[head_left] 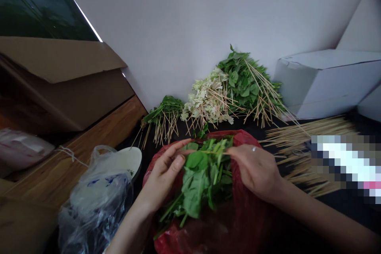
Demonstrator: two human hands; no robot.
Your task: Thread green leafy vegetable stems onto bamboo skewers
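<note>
Both hands are over an open red plastic bag [190,240] full of leafy greens [195,184]. My left hand [165,172] is closed on a green leaf at the bag's left side, thumb and fingers near its edge. From the right, my right hand [257,168], with a ring on one finger, pinches a thin wooden skewer [226,152]. The skewer points left into the greens; its tip is hidden among leaves and stems. Several loose leaves and stems hang over the near side of the bag.
Skewered greens [242,81] and skewered pale cabbage [205,97] are piled against the wall. Bare skewers [312,135] lie at right, beside a pixelated bright object [347,166]. A white box [330,81], cardboard box [74,91], white bowl [132,160] and clear plastic bag [95,198] stand around.
</note>
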